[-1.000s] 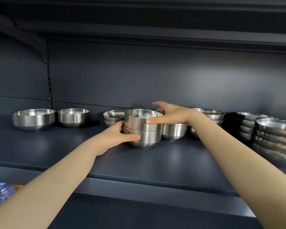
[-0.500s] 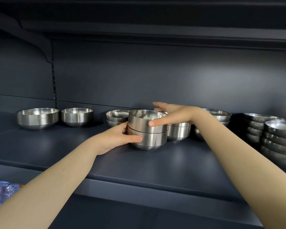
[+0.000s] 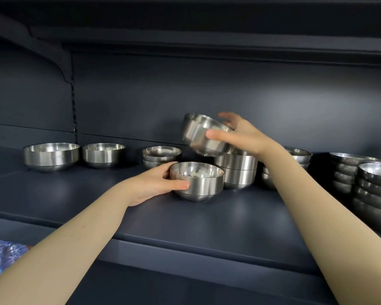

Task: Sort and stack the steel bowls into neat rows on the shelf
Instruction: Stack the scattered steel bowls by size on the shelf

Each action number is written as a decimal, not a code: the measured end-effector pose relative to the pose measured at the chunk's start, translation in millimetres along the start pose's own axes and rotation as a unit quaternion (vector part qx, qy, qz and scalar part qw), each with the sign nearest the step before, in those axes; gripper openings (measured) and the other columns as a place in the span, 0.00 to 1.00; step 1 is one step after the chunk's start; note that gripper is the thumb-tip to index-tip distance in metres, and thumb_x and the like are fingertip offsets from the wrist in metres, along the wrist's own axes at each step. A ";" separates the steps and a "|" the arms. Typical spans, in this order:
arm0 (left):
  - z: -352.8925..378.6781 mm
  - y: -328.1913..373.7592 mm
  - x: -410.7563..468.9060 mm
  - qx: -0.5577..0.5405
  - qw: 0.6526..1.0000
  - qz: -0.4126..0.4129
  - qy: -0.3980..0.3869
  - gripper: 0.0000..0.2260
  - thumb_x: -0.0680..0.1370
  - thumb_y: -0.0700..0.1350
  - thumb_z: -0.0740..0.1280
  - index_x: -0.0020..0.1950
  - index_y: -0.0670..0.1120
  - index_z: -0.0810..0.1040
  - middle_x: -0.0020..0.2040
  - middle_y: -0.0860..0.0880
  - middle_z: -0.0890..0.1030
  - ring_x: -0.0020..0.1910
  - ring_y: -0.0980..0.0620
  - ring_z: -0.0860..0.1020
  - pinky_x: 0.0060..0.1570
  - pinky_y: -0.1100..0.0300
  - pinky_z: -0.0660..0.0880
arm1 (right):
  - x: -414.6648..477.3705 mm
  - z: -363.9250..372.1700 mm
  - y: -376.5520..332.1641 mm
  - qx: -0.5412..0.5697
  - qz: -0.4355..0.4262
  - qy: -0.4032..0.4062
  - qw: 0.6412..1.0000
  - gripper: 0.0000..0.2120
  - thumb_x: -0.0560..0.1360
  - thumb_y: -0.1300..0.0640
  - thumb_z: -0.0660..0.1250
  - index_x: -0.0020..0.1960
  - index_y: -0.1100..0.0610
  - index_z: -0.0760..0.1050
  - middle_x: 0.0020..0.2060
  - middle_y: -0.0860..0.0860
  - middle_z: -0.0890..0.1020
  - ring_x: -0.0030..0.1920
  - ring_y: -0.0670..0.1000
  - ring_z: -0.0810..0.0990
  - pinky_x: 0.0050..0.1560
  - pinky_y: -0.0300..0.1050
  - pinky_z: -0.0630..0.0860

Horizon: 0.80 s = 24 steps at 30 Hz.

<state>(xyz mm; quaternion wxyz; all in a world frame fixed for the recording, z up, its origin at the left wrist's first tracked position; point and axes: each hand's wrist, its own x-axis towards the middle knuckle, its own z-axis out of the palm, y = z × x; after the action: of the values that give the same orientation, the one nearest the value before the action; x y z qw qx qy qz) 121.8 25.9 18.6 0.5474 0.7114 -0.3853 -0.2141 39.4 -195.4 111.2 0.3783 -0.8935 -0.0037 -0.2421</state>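
My right hand (image 3: 242,135) grips a steel bowl (image 3: 201,135) and holds it tilted in the air above the shelf. Below it, my left hand (image 3: 154,183) holds a second steel bowl (image 3: 199,183) that stands upright on the dark shelf (image 3: 185,219). Just behind and right of that bowl is a stack of two similar bowls (image 3: 238,170). A small stack of bowls (image 3: 161,156) sits behind my left hand.
Two single bowls (image 3: 51,156) (image 3: 103,154) stand at the back left. More stacked bowls (image 3: 297,155) lie behind my right forearm, and tall stacks of wide bowls (image 3: 374,190) fill the right end. An upper shelf hangs overhead. Coloured packaging (image 3: 0,256) shows at lower left.
My right hand has lifted the top bowl off the two-bowl stack, up and to the right, tilting it. The lower bowl stays on the shelf in my left hand.
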 end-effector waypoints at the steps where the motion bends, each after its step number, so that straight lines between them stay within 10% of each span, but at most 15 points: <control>1: -0.5 -0.3 0.4 0.002 1.000 0.000 -0.001 0.19 0.76 0.38 0.70 0.62 0.57 0.73 0.60 0.56 0.82 0.59 0.61 0.78 0.57 0.66 0.73 | 1.9 -5.8 0.3 0.011 0.004 0.031 0.999 0.56 0.55 0.32 0.76 0.76 0.52 0.59 0.73 0.46 0.67 0.71 0.46 0.67 0.69 0.45 0.67; 7: 0.9 -0.8 1.9 0.006 1.000 -0.007 0.002 0.21 0.75 0.39 0.71 0.64 0.57 0.72 0.60 0.56 0.81 0.60 0.61 0.78 0.57 0.67 0.73 | 5.2 -25.6 22.1 -0.061 0.090 0.132 0.985 0.54 0.59 0.34 0.77 0.77 0.51 0.57 0.67 0.48 0.71 0.70 0.52 0.69 0.68 0.50 0.70; 24: -0.3 -3.8 2.7 0.014 1.000 -0.001 -0.003 0.20 0.77 0.36 0.68 0.62 0.57 0.72 0.53 0.59 0.84 0.55 0.64 0.80 0.52 0.71 0.75 | 10.0 -24.9 42.0 -0.098 0.150 0.079 0.981 0.58 0.60 0.30 0.73 0.79 0.50 0.47 0.76 0.55 0.61 0.74 0.58 0.63 0.71 0.52 0.64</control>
<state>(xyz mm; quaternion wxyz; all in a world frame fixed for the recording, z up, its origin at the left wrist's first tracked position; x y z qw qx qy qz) 124.8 24.3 15.4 0.5363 0.7186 -0.3892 -0.2111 45.6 -244.1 102.1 0.3202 -0.8946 0.1836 -0.2519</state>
